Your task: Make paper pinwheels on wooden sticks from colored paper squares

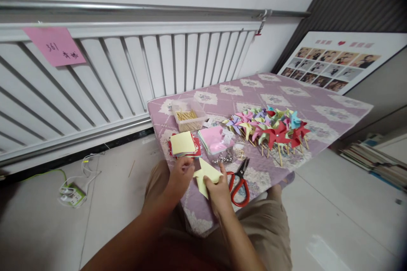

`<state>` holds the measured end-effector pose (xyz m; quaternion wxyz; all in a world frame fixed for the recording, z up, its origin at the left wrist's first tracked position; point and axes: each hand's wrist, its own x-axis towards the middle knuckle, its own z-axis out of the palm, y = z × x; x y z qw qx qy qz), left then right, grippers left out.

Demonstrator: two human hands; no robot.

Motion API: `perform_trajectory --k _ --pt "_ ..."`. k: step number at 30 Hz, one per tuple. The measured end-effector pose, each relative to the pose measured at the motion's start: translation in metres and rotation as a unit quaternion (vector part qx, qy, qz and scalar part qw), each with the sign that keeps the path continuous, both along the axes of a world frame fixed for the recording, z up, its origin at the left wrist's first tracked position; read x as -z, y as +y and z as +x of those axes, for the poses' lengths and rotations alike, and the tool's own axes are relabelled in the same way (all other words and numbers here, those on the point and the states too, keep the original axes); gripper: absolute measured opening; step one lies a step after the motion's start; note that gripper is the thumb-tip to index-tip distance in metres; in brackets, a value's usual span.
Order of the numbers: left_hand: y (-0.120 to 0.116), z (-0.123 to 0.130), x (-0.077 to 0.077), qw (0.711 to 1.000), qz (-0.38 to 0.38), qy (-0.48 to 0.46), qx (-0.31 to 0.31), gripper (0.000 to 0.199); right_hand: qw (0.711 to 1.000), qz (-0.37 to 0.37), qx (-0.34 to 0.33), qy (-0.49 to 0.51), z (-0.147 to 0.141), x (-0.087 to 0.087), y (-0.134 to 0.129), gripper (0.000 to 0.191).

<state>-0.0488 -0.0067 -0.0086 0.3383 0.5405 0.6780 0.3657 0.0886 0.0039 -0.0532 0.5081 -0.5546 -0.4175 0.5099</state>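
Note:
A pale yellow paper pinwheel (pixel 208 169) is in my right hand (pixel 219 190), thumb on top and fingers beneath. Its blades are partly folded over. My left hand (pixel 182 176) is just left of it with fingers curled in a pinch; whatever they hold, if anything, is too small to make out. Beyond my left hand lies a stack of square paper (pixel 182 142), yellow on top and red below. A pack of pink paper (pixel 216 137) and a bag of metal pins (pixel 225 159) lie past the pinwheel. Red-handled scissors (pixel 241 186) rest right of my right hand.
A clear plastic box (pixel 189 116) of wooden sticks stands at the back left of the table (pixel 229 89). Many finished pinwheels (pixel 273 129) are heaped on the right. A radiator (pixel 143 63) runs behind. A power strip (pixel 73 194) lies on the floor.

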Motion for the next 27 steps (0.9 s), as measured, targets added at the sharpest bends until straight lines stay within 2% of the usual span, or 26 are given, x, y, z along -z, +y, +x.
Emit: perform_trajectory --k 2,3,6,8,11,14,16,18,22,27 --pt "-0.02 0.005 0.005 0.995 0.051 -0.057 -0.07 0.015 0.999 -0.011 0.011 0.03 -0.001 -0.001 0.001 0.087" --pt "-0.028 0.008 0.009 0.99 0.064 -0.102 -0.074 0.01 0.999 -0.017 0.015 0.049 -0.002 -0.002 0.001 0.088" --pt "-0.042 0.018 0.026 0.969 0.002 -0.231 -0.084 0.015 0.995 -0.028 0.019 0.096 -0.005 -0.004 0.001 0.092" --pt "-0.04 0.024 0.033 0.935 -0.049 -0.336 -0.102 0.026 0.994 -0.028 0.02 0.099 -0.007 -0.004 0.001 0.091" --pt "-0.027 0.03 0.033 0.874 -0.079 -0.469 -0.099 0.043 0.994 -0.024 0.02 0.101 -0.01 -0.004 -0.001 0.089" --pt "-0.015 0.034 0.028 0.827 -0.075 -0.552 -0.073 0.044 0.992 -0.023 0.019 0.122 -0.012 -0.005 -0.003 0.088" --pt "-0.011 0.036 0.027 0.81 -0.067 -0.579 -0.069 0.041 0.992 -0.019 0.018 0.125 -0.013 -0.005 -0.003 0.086" --pt "-0.01 0.038 0.027 0.805 -0.062 -0.585 -0.071 0.038 0.993 -0.01 0.02 0.116 -0.013 -0.006 -0.004 0.083" --pt "-0.011 0.041 0.028 0.815 -0.052 -0.571 -0.088 0.04 0.996 -0.006 0.015 0.093 -0.013 -0.007 -0.004 0.082" --pt "-0.008 0.045 0.027 0.829 -0.057 -0.543 -0.119 0.042 0.992 -0.024 0.02 0.123 -0.014 -0.009 -0.004 0.088"
